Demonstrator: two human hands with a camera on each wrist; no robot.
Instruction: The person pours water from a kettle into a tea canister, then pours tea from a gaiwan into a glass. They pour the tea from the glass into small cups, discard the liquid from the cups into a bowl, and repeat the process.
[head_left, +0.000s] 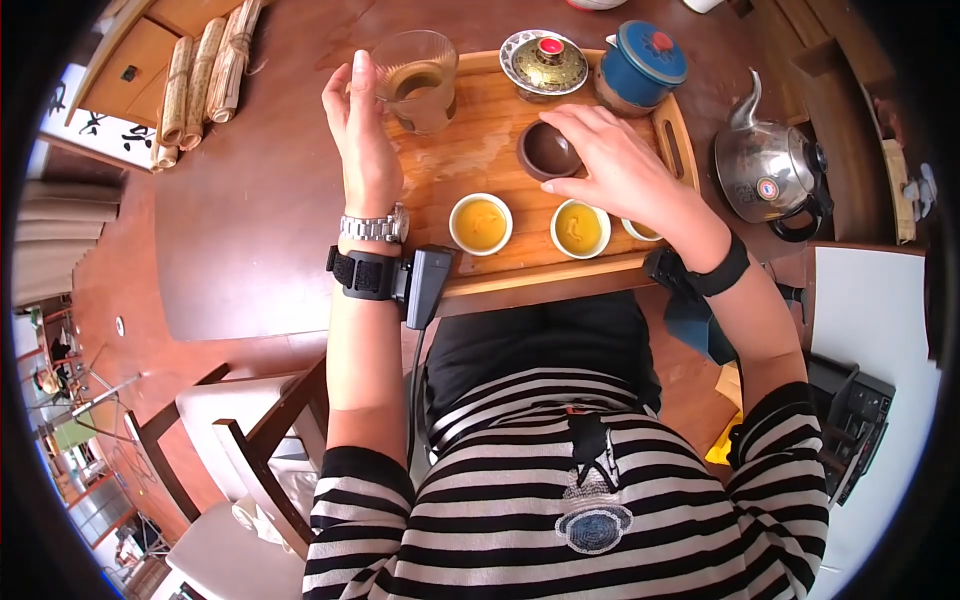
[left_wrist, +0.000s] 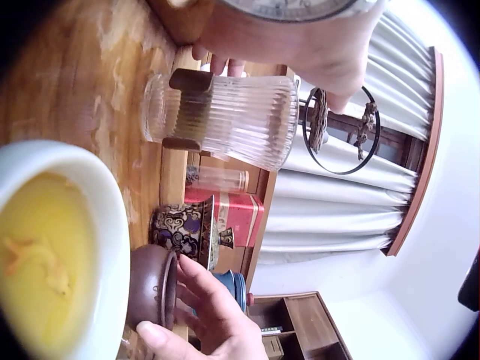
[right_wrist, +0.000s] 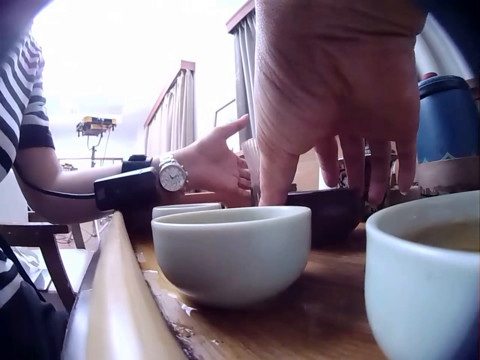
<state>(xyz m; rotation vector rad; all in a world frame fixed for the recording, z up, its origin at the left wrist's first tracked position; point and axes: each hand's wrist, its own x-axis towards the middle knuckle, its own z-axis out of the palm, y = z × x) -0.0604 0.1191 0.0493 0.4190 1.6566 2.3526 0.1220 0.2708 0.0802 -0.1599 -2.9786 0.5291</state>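
My left hand (head_left: 365, 145) is upright beside a ribbed glass pitcher (head_left: 425, 110) holding some tea, its fingers mostly straight; contact with the glass is unclear. The thumb and fingers of my right hand (head_left: 625, 165) span a dark brown cup (head_left: 550, 153) on the wooden tray, touching its rim and side, as the left wrist view also shows. Nearer my body, white cups of yellow tea (head_left: 480, 225) stand in a row, one partly hidden under my right wrist. The right wrist view shows a white cup (right_wrist: 229, 259) in front of the brown one.
A patterned lidded bowl (head_left: 545, 75) and a blue lidded pot (head_left: 645, 65) stand at the tray's far right. Beyond the tray's right edge is a metal kettle (head_left: 765, 175). Rolled bamboo slips (head_left: 205, 85) lie at the table's far left; a chair (head_left: 235, 440) stands below.
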